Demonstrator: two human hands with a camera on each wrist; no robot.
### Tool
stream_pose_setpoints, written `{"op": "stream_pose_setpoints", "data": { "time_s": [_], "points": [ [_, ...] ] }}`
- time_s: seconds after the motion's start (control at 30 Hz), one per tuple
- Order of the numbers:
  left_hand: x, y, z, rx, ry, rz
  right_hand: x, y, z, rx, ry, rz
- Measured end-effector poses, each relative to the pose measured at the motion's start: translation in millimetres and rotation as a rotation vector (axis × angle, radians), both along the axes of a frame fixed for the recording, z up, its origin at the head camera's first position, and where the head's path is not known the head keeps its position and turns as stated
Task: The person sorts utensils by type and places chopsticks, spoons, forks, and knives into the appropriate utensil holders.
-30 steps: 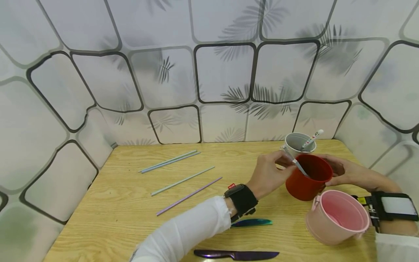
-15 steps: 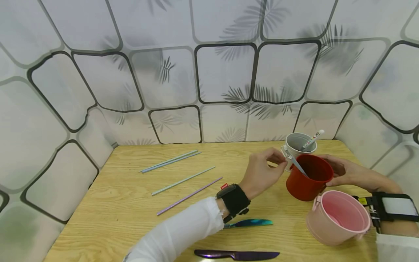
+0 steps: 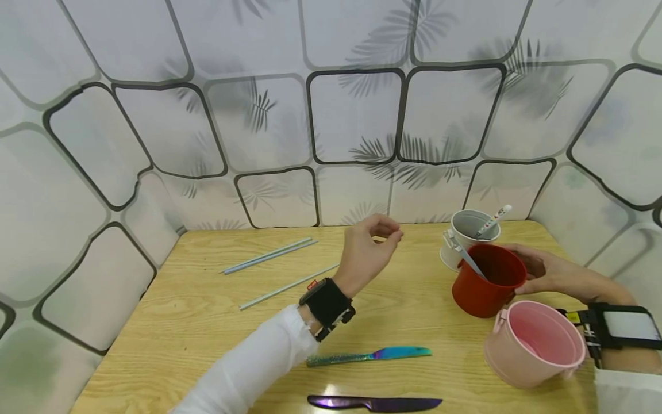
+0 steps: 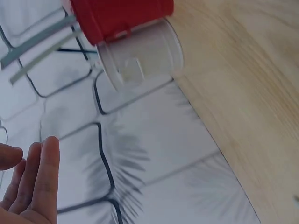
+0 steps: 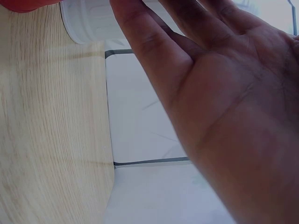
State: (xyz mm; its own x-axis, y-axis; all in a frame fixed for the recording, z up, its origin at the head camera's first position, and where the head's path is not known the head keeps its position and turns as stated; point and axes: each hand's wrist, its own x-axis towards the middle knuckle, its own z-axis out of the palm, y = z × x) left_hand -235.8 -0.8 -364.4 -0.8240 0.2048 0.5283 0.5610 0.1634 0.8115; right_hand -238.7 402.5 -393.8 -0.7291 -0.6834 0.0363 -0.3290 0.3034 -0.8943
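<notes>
My left hand [image 3: 368, 250] hangs over the table with nothing in it, fingers loosely bent and thumb apart from them. In the left wrist view, its fingers [image 4: 46, 177] show against the wallpaper. A red bucket [image 3: 478, 299] stands at the right, and my right hand [image 3: 553, 273] grips its right side. Leaning out of this bucket is a slim, pale grey-blue handle [image 3: 472, 264]. Just behind stands a white bucket [image 3: 451, 256], which holds a utensil with a patterned white handle [image 3: 499, 215]. A pink bucket [image 3: 517, 356] stands nearer, by the right wrist.
Two pale straws [image 3: 269, 256] lie together at the back left, and a light green straw [image 3: 281, 290] lies nearer. In front are a knife with an iridescent blade [image 3: 400, 352] and a dark purple knife [image 3: 403, 404]. Wallpapered walls [image 3: 357, 121] enclose the wooden table's back and sides.
My left hand has let go of the pale handle in the red bucket and moved left. Its forearm now covers the purple straw, while the iridescent knife shows fully. My right hand stays put.
</notes>
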Motion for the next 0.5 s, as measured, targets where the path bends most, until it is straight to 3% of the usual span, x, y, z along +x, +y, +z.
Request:
{"op": "stream_pose_setpoints", "data": {
  "time_s": [0.27, 0.5],
  "points": [
    [-19.9, -54, 0.2, -0.038, -0.026, 0.125, -0.3, 1, -1.2, -0.022, 0.019, 0.021],
    [-32.2, -101, -2.4, -0.051, -0.045, 0.224, -0.8, 2, -3.4, -0.005, -0.013, -0.014]
  ]
}}
